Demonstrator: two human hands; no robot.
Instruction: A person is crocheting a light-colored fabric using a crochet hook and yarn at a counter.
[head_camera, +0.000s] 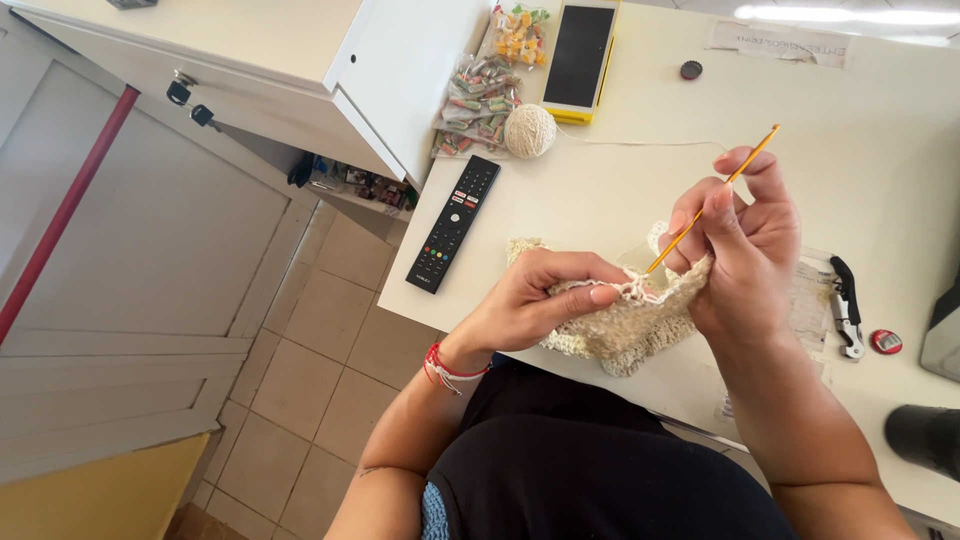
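Both hands meet mid-frame – left hand (535, 300) pinches one cream crocheted yarn piece (620, 325), right hand (745, 250) closed around one thin yellow crochet hook (712, 198); upper centre: one yarn ball (529, 131), three clear candy bags (480, 100), one black remote (453, 223)

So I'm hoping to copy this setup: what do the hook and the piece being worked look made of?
The crochet hook, held in the right hand, looks like smooth metal or plastic with a glossy orange-yellow finish; which one is unclear. The crocheted piece, pinched by the left hand, looks like matte cream cotton or wool yarn with a fuzzy looped texture, matching the yarn ball.
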